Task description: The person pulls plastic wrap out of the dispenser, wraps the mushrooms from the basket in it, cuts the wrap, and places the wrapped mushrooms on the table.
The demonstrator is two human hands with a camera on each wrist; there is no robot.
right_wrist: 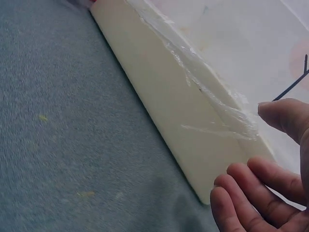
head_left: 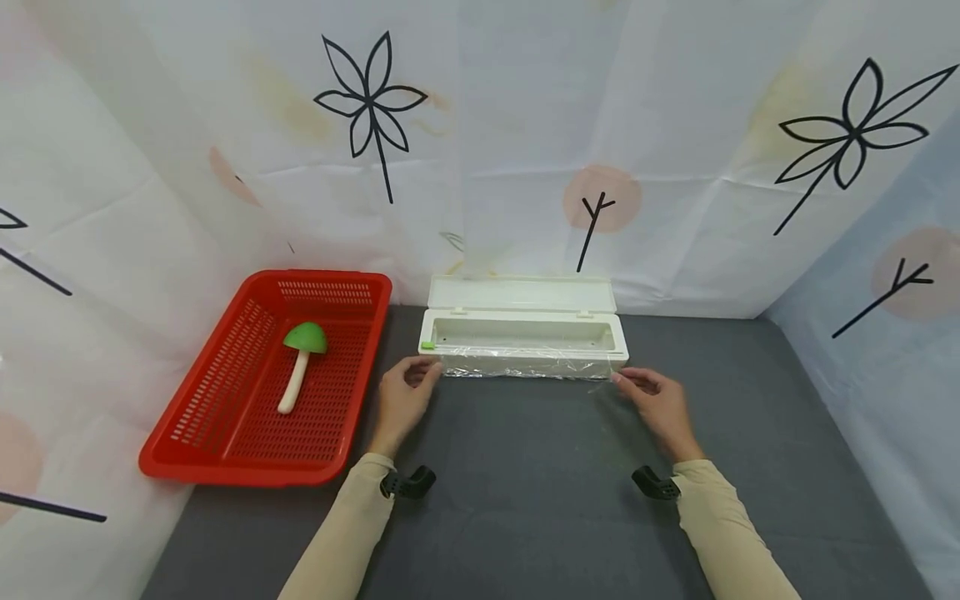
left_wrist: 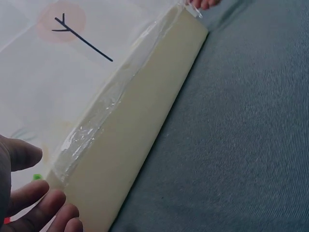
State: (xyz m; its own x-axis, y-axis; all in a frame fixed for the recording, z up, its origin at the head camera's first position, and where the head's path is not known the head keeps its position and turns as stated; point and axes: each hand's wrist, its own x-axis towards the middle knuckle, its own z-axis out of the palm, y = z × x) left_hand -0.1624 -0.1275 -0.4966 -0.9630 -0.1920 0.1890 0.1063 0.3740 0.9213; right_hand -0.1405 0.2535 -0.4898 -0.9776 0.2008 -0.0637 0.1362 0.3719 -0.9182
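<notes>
A white cling film dispenser box (head_left: 525, 367) stands with its lid (head_left: 521, 293) raised at the back. A strip of clear cling film (head_left: 525, 352) hangs over the front edge and shows wrinkles in the left wrist view. At the box's left front corner is my left hand (head_left: 405, 400), thumb and fingers apart beside the end of the film (left_wrist: 91, 130). My right hand (head_left: 660, 408) is at the right front corner; in the right wrist view, a gap separates its thumb from the bent fingers, close to the film (right_wrist: 203, 87). A small green slider (head_left: 427, 345) sits at the left.
To the left stands a red plastic basket (head_left: 360, 417) holding a toy mushroom (head_left: 303, 354) with a green cap and pale stem. Dark grey cloth (head_left: 525, 500) covers the table. A white patterned curtain (head_left: 510, 100) hangs behind and at both sides.
</notes>
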